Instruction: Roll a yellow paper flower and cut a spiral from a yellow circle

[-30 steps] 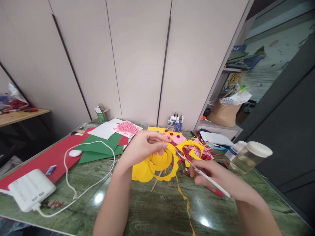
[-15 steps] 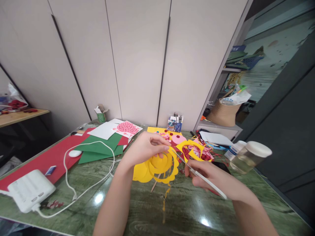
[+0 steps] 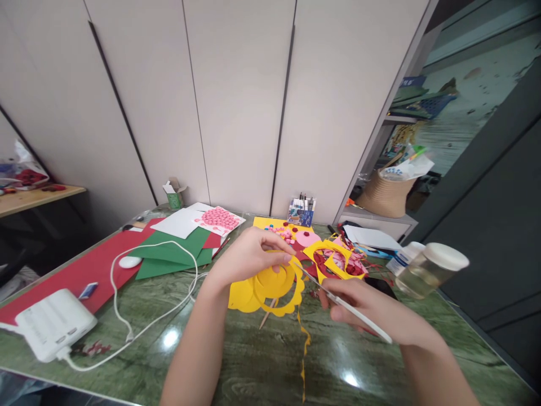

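Observation:
My left hand (image 3: 257, 254) pinches a yellow paper spiral (image 3: 293, 301) at its upper edge, between thumb and fingers. The spiral has a scalloped outer rim, and a thin, wavy yellow strip (image 3: 305, 341) hangs below it. In my right hand (image 3: 355, 299) are scissors with a long white handle (image 3: 367, 321); their narrow blades point up-left and reach the spiral's rim beside my left fingertips. How far the blades are apart is too small to tell. Under the spiral lie another yellow paper piece (image 3: 243, 296) and a pointed wooden stick (image 3: 265, 320).
Yellow paper offcuts (image 3: 319, 248) and pink and red scraps lie behind my right hand. A lidded jar (image 3: 431, 270) stands right. Left are green paper (image 3: 169, 262), red paper (image 3: 97, 265), a white power bank (image 3: 54, 324) and its looping cable (image 3: 158, 307). Cabinet doors rise behind.
The yellow strip hangs longer and further right than before. The scissors' blades stay at the spiral's rim, and both hands have barely shifted.

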The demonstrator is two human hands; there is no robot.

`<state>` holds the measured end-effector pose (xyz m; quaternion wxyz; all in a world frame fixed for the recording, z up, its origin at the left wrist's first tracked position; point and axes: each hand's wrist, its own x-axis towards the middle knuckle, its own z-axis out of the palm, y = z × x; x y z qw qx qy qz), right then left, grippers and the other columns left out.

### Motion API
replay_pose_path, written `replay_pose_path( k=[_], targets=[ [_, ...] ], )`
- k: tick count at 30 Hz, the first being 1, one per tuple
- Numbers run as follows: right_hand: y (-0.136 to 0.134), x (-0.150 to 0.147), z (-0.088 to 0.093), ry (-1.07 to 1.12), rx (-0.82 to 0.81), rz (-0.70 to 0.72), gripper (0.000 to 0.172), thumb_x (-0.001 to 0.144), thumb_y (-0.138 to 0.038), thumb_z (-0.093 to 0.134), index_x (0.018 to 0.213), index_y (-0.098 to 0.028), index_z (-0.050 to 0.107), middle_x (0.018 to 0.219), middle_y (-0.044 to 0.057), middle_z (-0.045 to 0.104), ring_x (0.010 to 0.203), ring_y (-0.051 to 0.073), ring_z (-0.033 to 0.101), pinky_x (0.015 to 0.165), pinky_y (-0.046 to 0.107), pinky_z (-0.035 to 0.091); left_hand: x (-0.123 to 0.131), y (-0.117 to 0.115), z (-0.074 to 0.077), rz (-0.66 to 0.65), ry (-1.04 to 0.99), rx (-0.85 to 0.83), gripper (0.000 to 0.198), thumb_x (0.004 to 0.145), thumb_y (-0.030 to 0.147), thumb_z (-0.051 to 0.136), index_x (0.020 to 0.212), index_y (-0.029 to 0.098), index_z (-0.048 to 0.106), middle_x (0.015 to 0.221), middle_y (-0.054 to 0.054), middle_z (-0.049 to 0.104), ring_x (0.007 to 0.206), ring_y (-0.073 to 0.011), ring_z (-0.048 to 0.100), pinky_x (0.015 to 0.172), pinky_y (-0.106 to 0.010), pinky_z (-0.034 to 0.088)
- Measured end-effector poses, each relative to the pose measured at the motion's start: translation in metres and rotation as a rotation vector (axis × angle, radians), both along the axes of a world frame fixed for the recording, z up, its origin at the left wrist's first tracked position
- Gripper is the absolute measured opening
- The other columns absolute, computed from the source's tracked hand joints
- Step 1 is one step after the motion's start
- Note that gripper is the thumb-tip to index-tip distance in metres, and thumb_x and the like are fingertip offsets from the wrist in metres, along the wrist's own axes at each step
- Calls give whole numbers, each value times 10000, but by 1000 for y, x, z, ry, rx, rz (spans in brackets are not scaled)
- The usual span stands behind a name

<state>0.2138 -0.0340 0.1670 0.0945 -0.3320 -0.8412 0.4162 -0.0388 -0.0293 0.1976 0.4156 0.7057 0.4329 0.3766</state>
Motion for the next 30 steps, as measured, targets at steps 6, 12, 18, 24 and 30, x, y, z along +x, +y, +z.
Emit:
replay_pose_path(
  k=[6, 12, 18, 24, 30],
  targets=[
    [1, 2, 0, -56, 24, 49, 440, 833, -612, 438, 790, -178, 498, 618, -45, 407, 552, 91, 332, 471, 199, 236, -2, -1, 0, -62, 62, -9, 140, 721, 275, 625, 783, 185, 713, 698, -22, 680, 563, -95, 604, 521, -191, 478],
    [0, -1, 5, -103, 20, 53, 411, 824, -583, 486, 773, -176, 512, 618, -44, 414, 564, 96, 354, 487, 195, 257, -3, -3, 1, -102, 151, 19, 156, 737, 251, 597, 814, 178, 712, 720, -32, 686, 586, -97, 603, 536, -194, 481],
    [-1, -1, 7, -133, 9, 68, 319, 836, -484, 543, 762, -174, 521, 623, -41, 447, 561, 93, 394, 493, 181, 291, -4, -3, 3, -157, 209, 22, 148, 739, 247, 588, 790, 174, 705, 696, -16, 675, 563, -92, 602, 506, -184, 458],
    [-2, -2, 7, -140, -13, 65, 267, 838, -418, 559, 746, -170, 524, 624, -34, 451, 549, 92, 422, 448, 163, 294, -5, -2, 2, -198, 247, 51, 145, 737, 235, 578, 785, 189, 707, 699, -12, 680, 559, -95, 607, 509, -189, 450],
    [-1, -3, 5, -143, -8, 71, 246, 824, -392, 587, 732, -169, 541, 612, -30, 472, 529, 91, 425, 442, 166, 292, -5, -3, 2, -232, 265, 72, 145, 738, 219, 574, 783, 203, 711, 679, -9, 685, 553, -99, 603, 505, -194, 440]
  ],
)
